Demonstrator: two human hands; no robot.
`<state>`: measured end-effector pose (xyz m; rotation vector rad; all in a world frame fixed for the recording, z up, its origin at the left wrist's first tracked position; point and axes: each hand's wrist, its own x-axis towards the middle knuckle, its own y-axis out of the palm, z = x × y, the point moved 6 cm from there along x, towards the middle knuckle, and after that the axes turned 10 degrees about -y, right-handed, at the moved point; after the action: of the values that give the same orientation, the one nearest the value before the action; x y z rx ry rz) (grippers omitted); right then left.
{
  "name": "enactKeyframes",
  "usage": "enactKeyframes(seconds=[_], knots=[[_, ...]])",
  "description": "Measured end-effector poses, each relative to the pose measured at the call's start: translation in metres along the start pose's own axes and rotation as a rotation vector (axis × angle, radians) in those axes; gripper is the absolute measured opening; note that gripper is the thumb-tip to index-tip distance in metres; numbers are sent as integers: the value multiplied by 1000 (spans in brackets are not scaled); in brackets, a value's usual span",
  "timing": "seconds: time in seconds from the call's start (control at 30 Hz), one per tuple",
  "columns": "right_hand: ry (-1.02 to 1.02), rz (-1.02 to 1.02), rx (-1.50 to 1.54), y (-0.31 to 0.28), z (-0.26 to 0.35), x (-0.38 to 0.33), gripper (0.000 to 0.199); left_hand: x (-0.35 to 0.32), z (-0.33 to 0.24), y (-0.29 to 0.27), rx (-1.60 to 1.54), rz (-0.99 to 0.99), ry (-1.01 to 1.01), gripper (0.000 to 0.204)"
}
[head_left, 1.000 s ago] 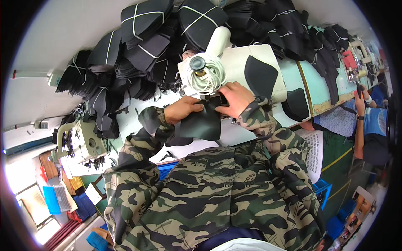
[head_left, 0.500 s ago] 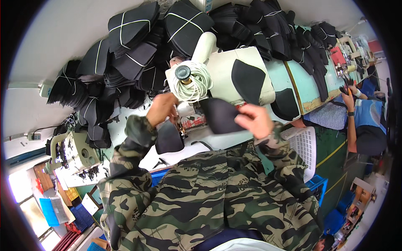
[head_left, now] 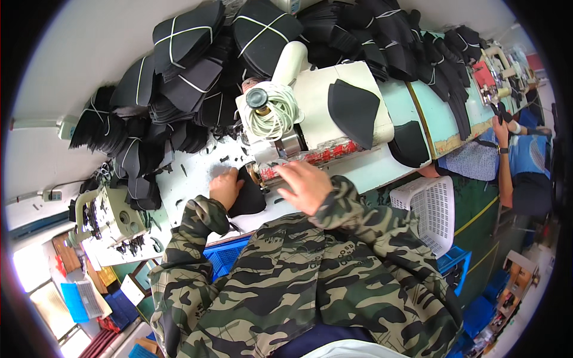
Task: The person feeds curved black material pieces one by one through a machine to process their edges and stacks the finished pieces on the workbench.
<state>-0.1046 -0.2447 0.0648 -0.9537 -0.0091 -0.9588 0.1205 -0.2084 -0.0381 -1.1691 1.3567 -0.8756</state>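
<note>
A black, curved sheet piece [head_left: 249, 196] lies flat on the white tabletop below the head of a sewing machine [head_left: 316, 116]. My left hand [head_left: 225, 188] rests at the piece's left edge, its fingers curled down onto it. To the right, my right hand [head_left: 305, 186] hovers in front of the machine's red, worn lower edge, fingers spread and nothing in them. Another black piece [head_left: 353, 112] lies on top of the machine's pale body. A coil of whitish cord [head_left: 271, 113] surrounds a dark knob on the machine.
Tied bundles of black pieces [head_left: 186, 36] are heaped along the back. One more black piece [head_left: 409, 145] lies right of the machine. A white plastic basket [head_left: 431, 215] stands at the right, a blue crate [head_left: 230, 258] under the table's front edge. Another person [head_left: 531, 158] works far right.
The black piece that was in my right hand is gone from it and its place is not clear. That hand has moved left. My left hand has come down to the tabletop piece.
</note>
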Motion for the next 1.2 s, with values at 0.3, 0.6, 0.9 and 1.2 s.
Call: enactKeyframes(seconds=[0.3,0.6,0.9,1.2], knots=[[593,332,761,32,-30,-18,23,7,-93,-63,-971,892,173,21],[382,194,318,-10,-59,12,16,38,-64,-50,-934,796,-205,27],[61,305,-143,-26,-67,42,35,52,-98,-47,-1013,765,-132,24],[412,342,181,-36,-86,-9,22,47,-97,-53,-1055,938,-332,22]])
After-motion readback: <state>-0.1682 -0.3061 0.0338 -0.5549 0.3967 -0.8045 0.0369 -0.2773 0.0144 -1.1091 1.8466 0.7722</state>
